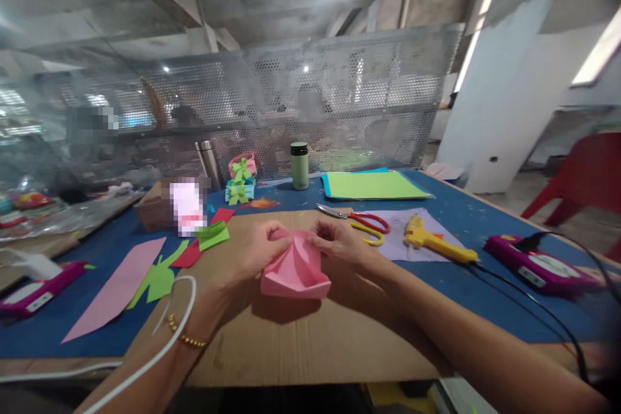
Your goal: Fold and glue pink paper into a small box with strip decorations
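Observation:
Between my two hands is a pink folded paper box (295,275), held just above a sheet of brown cardboard (291,349). My left hand (264,247) pinches its far left edge, thumb on top. On the far right edge, my right hand (337,242) grips the paper between thumb and fingers. The near side of the box forms a low wall, and creased flaps slope inward behind it. Scissors (373,223) with red and yellow handles lie just beyond my right hand. Green and red paper pieces (213,236) lie to the left of my left hand.
A yellow glue gun (439,242) rests on purple paper (388,242) at right, its cord trailing past a purple power strip (543,265). Green sheets (373,185), a green bottle (299,167), a steel flask (209,165) and small paper baskets (240,181) stand behind. A white cable (160,349) crosses my left forearm.

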The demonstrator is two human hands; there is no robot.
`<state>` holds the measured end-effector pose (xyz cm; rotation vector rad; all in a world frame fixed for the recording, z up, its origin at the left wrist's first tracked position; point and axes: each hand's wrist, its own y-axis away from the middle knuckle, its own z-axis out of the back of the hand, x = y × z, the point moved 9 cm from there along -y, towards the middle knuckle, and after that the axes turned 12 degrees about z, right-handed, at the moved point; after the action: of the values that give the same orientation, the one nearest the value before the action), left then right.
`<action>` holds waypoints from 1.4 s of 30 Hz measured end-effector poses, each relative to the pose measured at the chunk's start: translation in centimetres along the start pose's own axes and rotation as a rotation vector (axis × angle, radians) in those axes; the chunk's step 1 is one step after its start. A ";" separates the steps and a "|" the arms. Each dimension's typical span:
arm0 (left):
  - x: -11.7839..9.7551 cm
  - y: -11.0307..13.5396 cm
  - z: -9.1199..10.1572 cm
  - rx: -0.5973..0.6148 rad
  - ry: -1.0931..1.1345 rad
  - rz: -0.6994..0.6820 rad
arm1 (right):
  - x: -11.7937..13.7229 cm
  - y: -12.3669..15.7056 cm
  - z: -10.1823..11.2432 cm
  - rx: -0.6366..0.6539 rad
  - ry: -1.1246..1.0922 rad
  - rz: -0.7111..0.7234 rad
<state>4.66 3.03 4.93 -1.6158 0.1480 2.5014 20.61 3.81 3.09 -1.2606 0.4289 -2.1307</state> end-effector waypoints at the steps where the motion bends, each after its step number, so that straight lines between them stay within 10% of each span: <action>1: -0.6 -0.6 0.1 -0.002 -0.008 -0.017 | 0.1 -0.1 0.2 -0.014 -0.065 -0.009; 16: 3.1 -3.7 -2.7 0.159 0.605 0.121 | -2.3 -0.1 0.8 -0.112 -0.267 -0.178; 42: 2.2 -3.8 -1.4 0.163 0.623 0.010 | -0.7 0.1 1.9 -0.203 -0.318 -0.206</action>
<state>5.75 6.68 2.35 -2.2527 0.4166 1.8455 22.55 4.32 3.51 -1.7947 0.3979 -2.0371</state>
